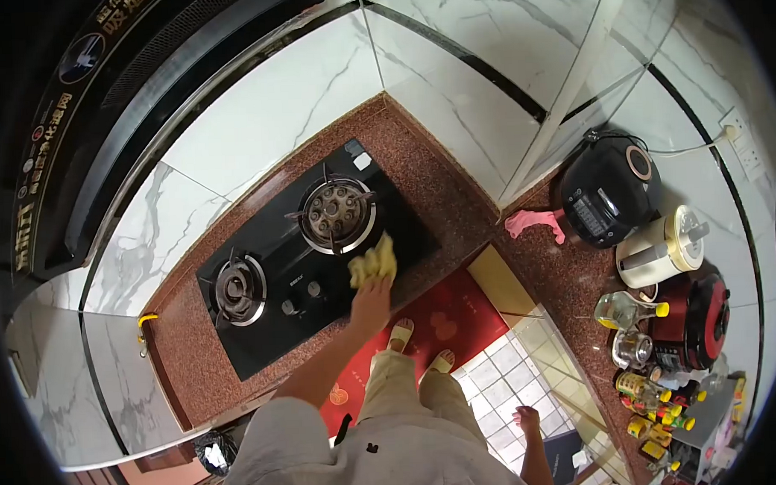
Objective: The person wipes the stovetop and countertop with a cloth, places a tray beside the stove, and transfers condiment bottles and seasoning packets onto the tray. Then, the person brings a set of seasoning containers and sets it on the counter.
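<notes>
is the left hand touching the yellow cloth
Touching: the head view shows the left hand over the near end of the yellow cloth, with no gap between them.

We can read gold characters 滤网 (61,106) on the range hood (89,137); lettering on the gas stove (279,246) is too small.

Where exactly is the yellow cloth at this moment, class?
In the head view, the yellow cloth is near the centre, on the black stove towards its front edge, just below the right burner, with the left hand touching it.
</notes>
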Available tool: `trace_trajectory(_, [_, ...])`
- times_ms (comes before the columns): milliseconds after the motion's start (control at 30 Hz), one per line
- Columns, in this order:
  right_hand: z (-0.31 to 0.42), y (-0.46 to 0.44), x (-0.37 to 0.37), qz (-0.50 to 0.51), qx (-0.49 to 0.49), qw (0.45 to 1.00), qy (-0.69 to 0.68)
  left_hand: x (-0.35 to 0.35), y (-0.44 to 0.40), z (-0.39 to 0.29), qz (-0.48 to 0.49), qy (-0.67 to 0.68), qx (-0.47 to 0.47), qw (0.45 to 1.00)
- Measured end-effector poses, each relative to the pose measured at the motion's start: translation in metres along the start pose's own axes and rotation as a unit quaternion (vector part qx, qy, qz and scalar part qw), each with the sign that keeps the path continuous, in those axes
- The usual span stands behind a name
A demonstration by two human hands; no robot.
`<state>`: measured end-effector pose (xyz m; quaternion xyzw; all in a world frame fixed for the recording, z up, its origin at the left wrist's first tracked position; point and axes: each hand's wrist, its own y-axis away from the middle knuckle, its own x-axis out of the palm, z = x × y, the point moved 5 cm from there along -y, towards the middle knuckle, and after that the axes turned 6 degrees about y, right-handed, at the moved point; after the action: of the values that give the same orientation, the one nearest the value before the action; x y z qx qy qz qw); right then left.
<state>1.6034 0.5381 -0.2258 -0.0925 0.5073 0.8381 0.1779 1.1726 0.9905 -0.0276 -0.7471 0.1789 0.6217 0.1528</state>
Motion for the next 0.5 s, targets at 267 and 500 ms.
trace_trajectory(267, [0.009,-0.003,0.025,0.065,-0.043,0.996,0.038,0.027,-0.116,-0.011,-0.018,0.132,0.0,0.991])
trace_trajectory(500, [0.012,0.003,0.006,0.04,-0.056,0.996,0.053,0.029,-0.172,-0.017,-0.075,0.211,-0.003,0.975])
